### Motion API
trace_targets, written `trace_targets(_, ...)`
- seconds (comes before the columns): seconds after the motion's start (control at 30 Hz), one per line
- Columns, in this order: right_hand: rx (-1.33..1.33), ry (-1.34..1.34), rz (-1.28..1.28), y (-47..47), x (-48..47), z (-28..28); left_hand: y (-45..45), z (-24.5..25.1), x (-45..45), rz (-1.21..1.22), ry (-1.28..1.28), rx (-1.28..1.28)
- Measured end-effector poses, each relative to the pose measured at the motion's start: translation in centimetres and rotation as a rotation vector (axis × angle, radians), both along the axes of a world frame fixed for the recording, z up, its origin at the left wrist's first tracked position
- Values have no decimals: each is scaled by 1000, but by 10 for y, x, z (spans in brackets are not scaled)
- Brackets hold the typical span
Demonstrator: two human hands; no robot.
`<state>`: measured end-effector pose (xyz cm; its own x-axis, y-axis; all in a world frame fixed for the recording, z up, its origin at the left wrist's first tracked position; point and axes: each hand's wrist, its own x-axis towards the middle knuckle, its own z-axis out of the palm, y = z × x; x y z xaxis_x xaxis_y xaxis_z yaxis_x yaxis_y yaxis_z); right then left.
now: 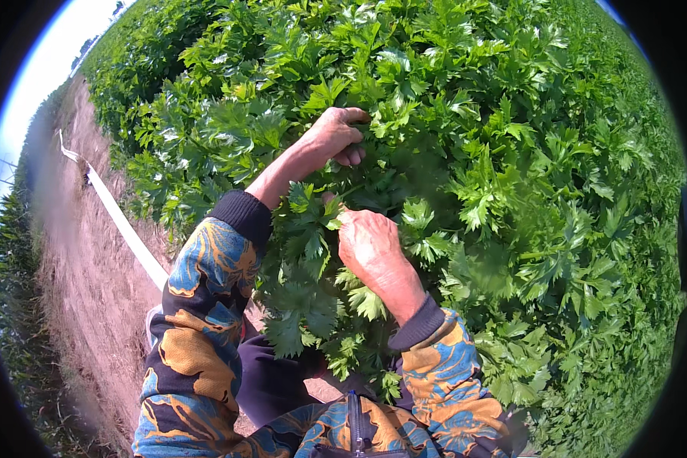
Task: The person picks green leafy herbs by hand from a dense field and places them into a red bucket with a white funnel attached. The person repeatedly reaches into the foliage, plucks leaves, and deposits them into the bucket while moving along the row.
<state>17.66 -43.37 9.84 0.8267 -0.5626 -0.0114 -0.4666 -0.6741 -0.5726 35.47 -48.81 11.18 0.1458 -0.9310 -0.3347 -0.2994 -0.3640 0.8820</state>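
Leafy celery plants (pixel 481 200) fill most of the view in front of me. My left hand (pixel 343 137) reaches in among the leaves, its index finger stretched out and the other fingers curled; whether it grips a stem is hidden. Nearer to my body, my right hand (pixel 372 240) is closed, back upward, on a celery stem. Its thumb side lies against the stem, and the leaves of a celery sprig (pixel 306 229) spread to the left of this hand. Foliage hides the stem bases.
A bare dirt path (pixel 103 286) runs along the left, with a long white strip or flat hose (pixel 126 229) lying on it. Beyond the path stands a band of darker green plants (pixel 11 275). Dense foliage continues to the right and far ahead.
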Motion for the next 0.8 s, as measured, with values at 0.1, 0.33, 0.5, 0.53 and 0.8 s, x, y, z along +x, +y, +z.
trace_targets(0.1,21,-359,-171,-27,-15,7,-16,-17,-19,-21,209,-13)
trace_targets(0.33,-59,19,-502,-67,-33,5,-6,-48,-53,-328,-159,-217)
trace_targets(0.5,-265,149,-414,-63,-43,-23,12,-32,-53,-533,-249,-190)
trace_targets(0.53,-294,122,-408,-62,-43,-25,9,-23,-45,-479,-234,-129)
trace_targets(0.8,-249,180,-381,-57,-43,-19,-62,-22,-18,-178,-288,-117)
